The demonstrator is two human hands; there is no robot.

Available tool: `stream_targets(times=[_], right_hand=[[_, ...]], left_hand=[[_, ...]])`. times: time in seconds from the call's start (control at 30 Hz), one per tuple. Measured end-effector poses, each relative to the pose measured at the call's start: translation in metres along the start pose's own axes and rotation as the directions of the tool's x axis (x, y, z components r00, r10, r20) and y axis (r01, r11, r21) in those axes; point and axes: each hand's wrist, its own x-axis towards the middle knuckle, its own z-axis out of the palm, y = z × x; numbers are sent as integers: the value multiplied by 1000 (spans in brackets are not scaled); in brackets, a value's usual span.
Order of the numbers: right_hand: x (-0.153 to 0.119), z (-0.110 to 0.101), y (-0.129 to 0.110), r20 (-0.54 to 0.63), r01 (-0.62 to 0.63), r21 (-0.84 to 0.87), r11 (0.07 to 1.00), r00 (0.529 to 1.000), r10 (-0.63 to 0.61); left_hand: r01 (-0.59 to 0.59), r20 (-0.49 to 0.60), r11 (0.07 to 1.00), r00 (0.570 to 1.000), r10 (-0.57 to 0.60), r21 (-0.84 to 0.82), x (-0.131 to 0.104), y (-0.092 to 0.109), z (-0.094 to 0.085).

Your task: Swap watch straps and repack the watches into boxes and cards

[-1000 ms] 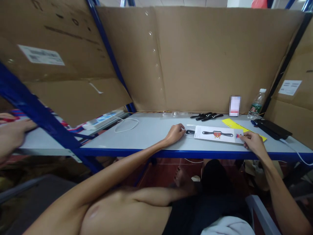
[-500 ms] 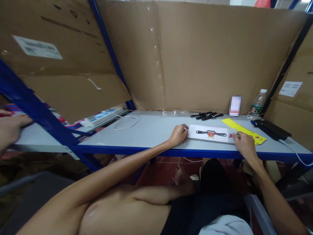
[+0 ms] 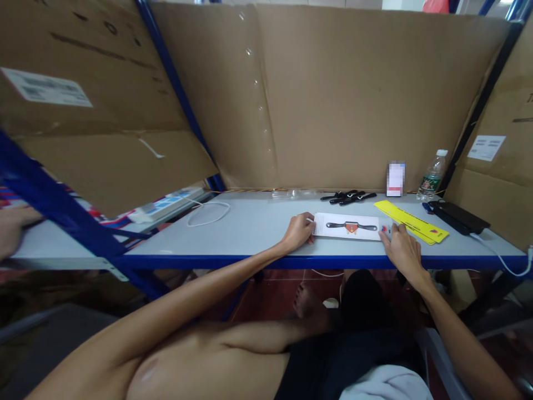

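A long white printed card (image 3: 322, 226) with a picture of a black-handled spokeshave lies low over the front of the table, between my two hands. My left hand (image 3: 298, 230) is closed on its left end, with curled fingers. At the right end, where a coloured mark shows, my right hand (image 3: 402, 249) grips it with thumb and fingers. Part of that end is hidden behind the fingers. Several black spokeshaves (image 3: 348, 197) rest in a group behind the card. Yellow printed strips (image 3: 412, 222) lie just beyond my right hand.
A phone (image 3: 395, 179) with a blurred screen and a water bottle (image 3: 433, 175) stand at the back right. A black case (image 3: 458, 218) with a white cable is near them. Cardboard walls (image 3: 353, 94) enclose the table (image 3: 250, 233). Another person's hand (image 3: 19, 228) is at far left.
My right hand has shifted slightly left and inward along the card's right end, its fingers now more over the top. My left hand stays on the left end. The view has turned slightly.
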Motion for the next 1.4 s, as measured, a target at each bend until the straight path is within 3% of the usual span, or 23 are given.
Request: stream_targets(times=[0.13,0.23,0.37,0.47,0.6,0.73,0.93,1.07,1.2,1.27,1.4], right_hand=[[0,4,1,-12,0,14,1000,1000,0],[3,10,7,-28,-11,60,998,1000,13],[12,21,22,-64,-6,198,980,998,19],[22,32,36,-107,7,355,935,994,34],[37,45,55,-118,54,645,763,992,30],[45,46,65,3,11,860,510,1000,-26],[38,34,57,-4,14,913,409,1000,-26],[37,29,50,-45,85,885,458,994,-97],[37,29,49,-203,266,716,646,964,-173],[36,32,50,-287,336,615,713,938,-194],[30,37,49,-344,455,451,768,883,-321]], left_hand=[[29,4,997,1000,-28,-70,3,-3,1],[115,68,959,993,-101,-260,6,-5,-3],[215,207,857,970,-130,-469,8,-7,-13],[219,233,832,966,-111,-510,9,-9,-15],[194,215,849,972,-97,-491,11,-13,-10],[176,185,873,978,-100,-455,14,-17,-5],[59,120,905,993,-9,-421,15,-22,-6],[-64,125,962,987,100,-265,23,-24,-18],[-185,155,982,970,186,-25,27,-22,-33],[-271,169,948,955,244,165,27,-18,-40],[-378,237,780,925,296,500,27,-8,-55]])
